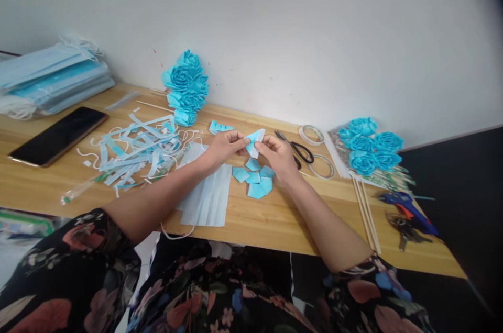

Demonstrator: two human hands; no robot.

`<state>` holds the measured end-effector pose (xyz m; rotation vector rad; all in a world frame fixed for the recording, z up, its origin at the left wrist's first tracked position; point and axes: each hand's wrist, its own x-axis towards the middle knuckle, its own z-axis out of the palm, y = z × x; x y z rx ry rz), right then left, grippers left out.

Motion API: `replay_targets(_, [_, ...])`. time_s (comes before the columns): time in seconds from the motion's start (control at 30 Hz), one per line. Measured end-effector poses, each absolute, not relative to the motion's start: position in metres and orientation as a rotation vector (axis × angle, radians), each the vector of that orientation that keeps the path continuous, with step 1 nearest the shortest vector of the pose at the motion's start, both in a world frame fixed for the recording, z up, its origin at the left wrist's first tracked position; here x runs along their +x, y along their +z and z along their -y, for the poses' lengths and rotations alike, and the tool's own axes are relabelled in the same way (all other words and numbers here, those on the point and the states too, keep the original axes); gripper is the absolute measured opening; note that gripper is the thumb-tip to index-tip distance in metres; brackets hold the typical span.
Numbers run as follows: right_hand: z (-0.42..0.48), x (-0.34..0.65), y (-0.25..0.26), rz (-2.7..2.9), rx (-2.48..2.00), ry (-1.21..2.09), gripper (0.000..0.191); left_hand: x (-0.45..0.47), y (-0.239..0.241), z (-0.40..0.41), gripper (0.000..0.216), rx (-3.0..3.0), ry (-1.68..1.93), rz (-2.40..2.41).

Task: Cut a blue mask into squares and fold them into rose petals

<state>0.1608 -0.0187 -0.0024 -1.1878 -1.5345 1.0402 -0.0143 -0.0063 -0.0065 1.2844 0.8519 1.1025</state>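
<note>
Both hands meet over the middle of the wooden table (pixel 275 218). My left hand (pixel 223 147) and my right hand (pixel 279 155) each pinch one small light blue and white folded piece (pixel 255 140) between them. Just below it lie several small blue cut squares (pixel 255 178). A flat surgical mask (pixel 208 194) rests under my left forearm, its ear loop hanging over the front edge.
Mask strips and cords (pixel 133 147) are strewn at left beside a phone (pixel 58 135) and a stack of masks (pixel 51 79). Blue roses (pixel 186 87) lean on the wall; more roses (pixel 371 144), sticks (pixel 365 212), scissors (pixel 298 151), tape rolls (pixel 312 134), glue gun (pixel 408 210) and keys (pixel 404 231) lie right.
</note>
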Motion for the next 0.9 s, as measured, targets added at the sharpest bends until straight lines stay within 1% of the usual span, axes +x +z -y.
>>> replay_targets(0.2, [0.018,0.164,0.000,1.482,-1.165,0.976,0.024,-0.016,-0.006,0.006,0.034,1.261,1.135,-0.881])
replay_targets(0.43, [0.003,0.184,0.007,1.398,-1.181,0.756,0.022,-0.025,-0.011,-0.009,0.030,1.072,1.313,-0.944])
replay_targets(0.67, [0.001,0.191,0.008,1.596,-1.255,0.586,0.028,-0.025,-0.012,-0.008,0.033,1.061,1.283,-0.891])
replay_targets(0.77, [0.005,0.186,0.008,1.749,-1.215,0.406,0.019,-0.021,-0.011,-0.004,0.034,1.103,1.225,-0.850])
replay_targets(0.8, [0.006,0.184,0.008,1.815,-1.167,0.315,0.018,-0.021,-0.011,-0.003,0.035,1.108,1.212,-0.830])
replay_targets(0.9, [0.010,0.178,0.007,1.992,-1.018,0.061,0.038,-0.019,-0.010,0.000,0.037,1.099,1.193,-0.768])
